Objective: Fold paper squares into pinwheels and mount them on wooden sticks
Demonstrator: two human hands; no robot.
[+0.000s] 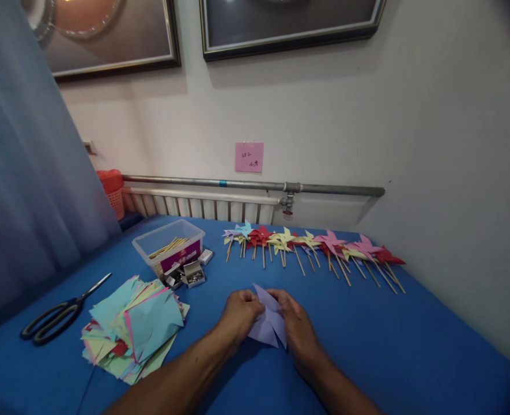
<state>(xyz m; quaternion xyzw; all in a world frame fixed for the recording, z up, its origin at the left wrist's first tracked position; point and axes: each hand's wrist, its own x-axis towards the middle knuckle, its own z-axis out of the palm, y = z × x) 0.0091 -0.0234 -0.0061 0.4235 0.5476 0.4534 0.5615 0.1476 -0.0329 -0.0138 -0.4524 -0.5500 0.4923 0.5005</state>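
Head view, lower centre: left hand (pixel 241 316) and right hand (pixel 298 331) pinch purple paper (pixel 268 327); a light grip should prevent creases.

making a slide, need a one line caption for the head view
Left hand and right hand hold purple paper before a row of pinwheels on a blue surface.

Lavender paper (pixel 263 332), plain blue tabletop (pixel 393 334)

left hand (pixel 240 312): thumb and fingers pinched | right hand (pixel 298 331): fingers curled | forearms (pixel 174 372): angled inward
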